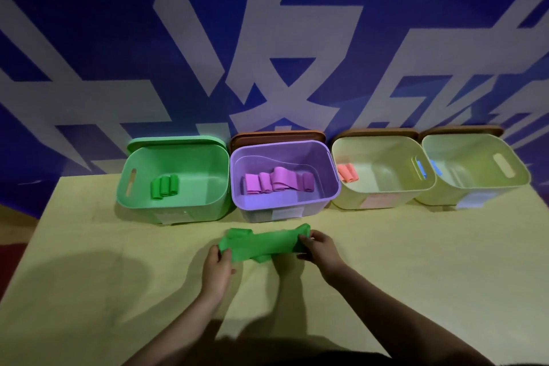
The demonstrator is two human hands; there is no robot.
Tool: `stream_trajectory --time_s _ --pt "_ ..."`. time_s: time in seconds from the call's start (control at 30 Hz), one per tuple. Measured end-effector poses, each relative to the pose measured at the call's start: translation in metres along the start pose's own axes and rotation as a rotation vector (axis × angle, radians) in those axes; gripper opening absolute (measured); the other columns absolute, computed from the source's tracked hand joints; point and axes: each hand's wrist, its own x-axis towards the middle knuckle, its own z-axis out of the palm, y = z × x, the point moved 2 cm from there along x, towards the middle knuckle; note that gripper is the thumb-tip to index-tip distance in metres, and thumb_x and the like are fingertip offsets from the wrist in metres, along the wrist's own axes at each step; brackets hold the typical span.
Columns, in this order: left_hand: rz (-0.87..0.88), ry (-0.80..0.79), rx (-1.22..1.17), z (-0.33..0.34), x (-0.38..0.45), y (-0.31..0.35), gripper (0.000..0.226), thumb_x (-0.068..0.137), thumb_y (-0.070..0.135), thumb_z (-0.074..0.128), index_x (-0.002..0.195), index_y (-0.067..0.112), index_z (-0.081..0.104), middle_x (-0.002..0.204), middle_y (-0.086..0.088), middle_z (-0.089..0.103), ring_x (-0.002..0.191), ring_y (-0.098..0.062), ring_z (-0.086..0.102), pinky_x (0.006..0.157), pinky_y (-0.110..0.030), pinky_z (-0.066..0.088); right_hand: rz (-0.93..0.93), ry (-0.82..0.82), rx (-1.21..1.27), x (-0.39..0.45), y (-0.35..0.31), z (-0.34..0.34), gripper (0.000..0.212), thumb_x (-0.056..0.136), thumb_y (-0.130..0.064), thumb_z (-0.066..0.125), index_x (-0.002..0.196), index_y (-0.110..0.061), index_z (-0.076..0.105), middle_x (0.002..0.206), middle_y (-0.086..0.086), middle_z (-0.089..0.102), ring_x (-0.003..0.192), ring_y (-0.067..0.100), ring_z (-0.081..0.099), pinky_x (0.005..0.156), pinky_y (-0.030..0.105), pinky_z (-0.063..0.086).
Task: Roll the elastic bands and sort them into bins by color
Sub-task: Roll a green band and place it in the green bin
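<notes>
A crumpled green elastic band is stretched between my two hands just above the table, in front of the purple bin. My left hand pinches its left end and my right hand grips its right end. Behind stand the bins: a green bin holding three rolled green bands, a purple bin with several pink bands, a cream bin with orange rolls, and a second cream bin with blue bands at its left wall.
The yellow table runs from the bins to me, its left edge slanting at the far left. The bins line its back edge against a blue and white wall. Bin lids lean behind them.
</notes>
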Motion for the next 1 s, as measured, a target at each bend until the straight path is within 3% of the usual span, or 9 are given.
stream_trajectory --time_s 0.17,0.3,0.4,0.53,0.67,0.73,0.8,0.9,1.0 --pt "-0.008 -0.039 -0.234 0.009 -0.023 0.017 0.015 0.097 0.003 0.045 0.089 0.011 0.054 0.092 -0.006 0.058 0.085 -0.022 0.058 0.056 -0.017 0.054 0.025 0.023 0.33 -0.019 0.002 -0.019 0.014 0.089 0.004 0.05 0.088 0.001 0.063 0.082 0.015 0.064 0.075 0.023 0.061 0.062 0.027 0.05" --pt "-0.051 -0.092 -0.528 0.018 -0.052 0.039 0.017 0.097 0.001 0.041 0.095 0.008 0.057 0.097 -0.01 0.06 0.089 -0.023 0.06 0.062 -0.022 0.057 0.064 0.001 0.549 -0.034 0.009 -0.032 0.022 0.088 -0.007 0.052 0.107 0.002 0.059 0.089 0.015 0.064 0.074 0.022 0.062 0.061 0.028 0.05" --pt "-0.063 -0.14 -0.688 0.024 -0.068 0.062 0.021 0.097 0.004 0.038 0.098 0.008 0.058 0.101 -0.014 0.062 0.098 -0.026 0.058 0.073 -0.034 0.053 0.0 -0.036 0.482 -0.051 0.009 -0.051 0.017 0.093 -0.013 0.053 0.104 -0.004 0.061 0.091 0.009 0.064 0.083 0.019 0.061 0.07 0.03 0.048" --pt "-0.006 -0.212 -0.775 0.035 -0.09 0.108 0.025 0.098 0.011 0.038 0.114 0.008 0.056 0.11 -0.014 0.063 0.101 -0.025 0.059 0.084 -0.037 0.048 -0.224 0.008 0.282 -0.076 -0.008 -0.077 0.011 0.088 -0.015 0.064 0.08 -0.008 0.062 0.087 0.01 0.061 0.089 0.023 0.057 0.077 0.032 0.046" --pt "0.119 -0.206 -0.681 0.056 -0.106 0.15 0.02 0.098 0.01 0.04 0.105 0.008 0.058 0.107 -0.016 0.062 0.098 -0.027 0.06 0.082 -0.044 0.051 -0.453 0.202 0.132 -0.09 -0.036 -0.11 0.027 0.085 -0.006 0.068 0.064 -0.007 0.051 0.106 -0.002 0.064 0.1 0.009 0.058 0.072 0.012 0.045" --pt "0.154 -0.208 -0.608 0.069 -0.111 0.165 0.018 0.098 0.011 0.041 0.098 0.009 0.058 0.104 -0.015 0.061 0.094 -0.025 0.061 0.072 -0.041 0.057 -0.51 0.172 0.159 -0.096 -0.049 -0.125 0.031 0.084 -0.011 0.069 0.063 -0.002 0.048 0.087 -0.001 0.064 0.081 0.011 0.058 0.068 0.02 0.044" --pt "0.15 -0.195 -0.573 0.083 -0.113 0.176 0.018 0.098 0.011 0.042 0.093 0.01 0.058 0.098 -0.012 0.062 0.088 -0.022 0.061 0.059 -0.029 0.057 -0.561 0.142 0.188 -0.102 -0.063 -0.141 0.03 0.081 -0.015 0.07 0.066 0.0 0.049 0.067 0.008 0.046 0.065 0.015 0.043 0.061 0.028 0.035" --pt "0.114 -0.151 -0.59 0.1 -0.108 0.194 0.015 0.098 0.011 0.044 0.096 0.007 0.058 0.099 -0.014 0.064 0.084 -0.023 0.062 0.053 -0.026 0.056 -0.58 0.133 0.198 -0.109 -0.083 -0.165 0.033 0.085 -0.005 0.068 0.064 -0.009 0.043 0.056 0.001 0.037 0.054 0.011 0.036 0.05 0.02 0.031" --pt "0.106 -0.083 -0.617 0.109 -0.102 0.214 0.015 0.097 0.011 0.045 0.106 0.004 0.056 0.103 -0.015 0.06 0.082 -0.021 0.06 0.054 -0.027 0.055 -0.532 0.11 0.169 -0.114 -0.095 -0.194 0.029 0.084 -0.007 0.069 0.069 -0.015 0.045 0.052 -0.006 0.047 0.048 0.009 0.042 0.045 0.019 0.031"
